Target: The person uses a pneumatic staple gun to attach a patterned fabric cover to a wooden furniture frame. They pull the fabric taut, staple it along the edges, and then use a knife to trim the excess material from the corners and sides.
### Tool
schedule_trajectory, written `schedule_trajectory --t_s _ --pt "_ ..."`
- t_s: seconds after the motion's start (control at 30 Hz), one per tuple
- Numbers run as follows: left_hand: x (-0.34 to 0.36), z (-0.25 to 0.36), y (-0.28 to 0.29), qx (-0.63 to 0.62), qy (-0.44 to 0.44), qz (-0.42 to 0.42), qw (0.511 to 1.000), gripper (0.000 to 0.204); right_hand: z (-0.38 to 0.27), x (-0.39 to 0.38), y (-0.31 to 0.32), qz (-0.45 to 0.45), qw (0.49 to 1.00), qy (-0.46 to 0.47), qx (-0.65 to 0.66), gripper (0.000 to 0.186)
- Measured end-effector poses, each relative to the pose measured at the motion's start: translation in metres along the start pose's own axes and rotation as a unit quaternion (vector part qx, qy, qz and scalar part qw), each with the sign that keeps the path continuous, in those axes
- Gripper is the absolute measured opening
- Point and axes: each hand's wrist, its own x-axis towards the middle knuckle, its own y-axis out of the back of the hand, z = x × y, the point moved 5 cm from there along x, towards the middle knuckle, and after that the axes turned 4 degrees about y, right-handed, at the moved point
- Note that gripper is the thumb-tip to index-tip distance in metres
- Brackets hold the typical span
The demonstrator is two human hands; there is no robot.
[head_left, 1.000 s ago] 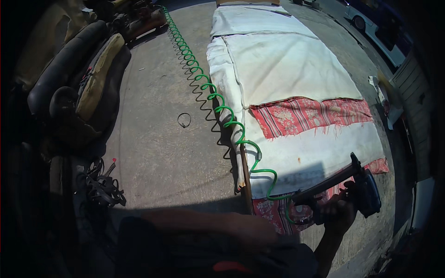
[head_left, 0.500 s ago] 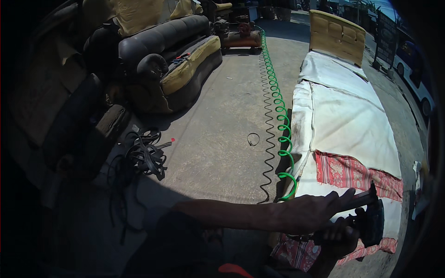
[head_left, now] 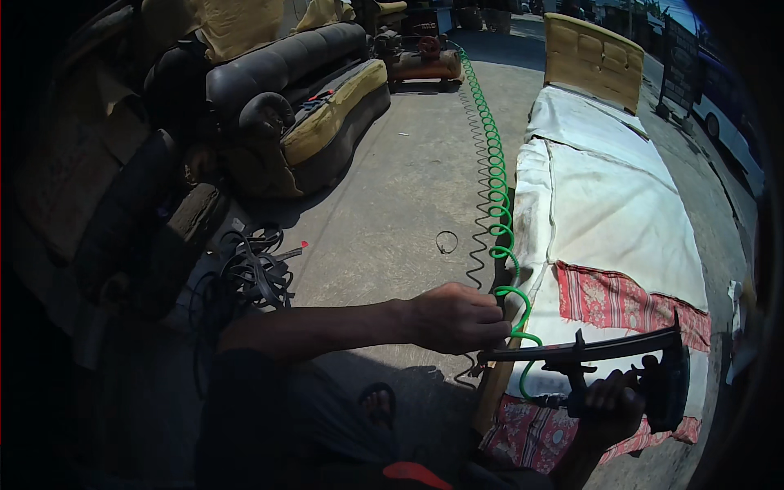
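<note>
Black air-powered staple gun with a long, narrow magazine point(head_left: 612, 349) is hanging in the air over the near end of a long, low piece covered in white cloth point(head_left: 621, 212). The person's right hand point(head_left: 612, 400) is closing around its grip, the fingers wrapping it firmly. The left hand point(head_left: 459, 317) is hovering just beside the magazine's left end with its fingers curled nearly closed; whether they are pinching anything, one cannot tell. A bright green coiled plastic hose point(head_left: 496, 184) is running back along the concrete floor point(head_left: 384, 212) toward an air compressor with a rusty orange tank point(head_left: 425, 67), and its near end is curving beneath the magazine toward the grip.

Any marking on the staple gun's shaded body is too dark to tell. Pale lettering is showing on a tall dark signboard point(head_left: 679, 65) at the upper right, standing near a blue and white vehicle point(head_left: 727, 118). A dark-and-blue box point(head_left: 443, 20) behind the compressor is also bearing a few pale letters.

A strip of red floral striped fabric with frayed edges point(head_left: 604, 296) is lying across the white cloth, and a tan tufted foam panel point(head_left: 592, 61) is standing at its far end. On the left, a black padded sofa with exposed yellowish foam point(head_left: 286, 69) is sitting beyond a tangle of flat black straps point(head_left: 260, 273).
</note>
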Motion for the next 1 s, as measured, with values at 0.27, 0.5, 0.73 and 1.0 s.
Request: schedule_trajectory --t_s 0.27,0.5,0.73,1.0 --pt "-0.090 -0.237 0.113 0.167 0.494 -0.489 0.699 0.034 -0.007 0.023 -0.025 -0.127 0.936 0.025 -0.326 0.056" --pt "-0.212 -0.323 0.168 0.202 0.681 -0.331 0.621 0.039 -0.017 0.060 -0.064 -0.115 0.987 -0.069 -0.085 0.016" --pt "-0.354 -0.497 0.195 0.199 0.756 -0.072 0.620 0.042 0.037 0.062 -0.044 -0.009 0.970 -0.044 -0.239 0.028" --pt "-0.428 -0.721 0.250 0.226 0.757 0.105 0.605 0.054 0.088 0.055 -0.049 0.301 0.898 -0.038 -0.318 0.020"
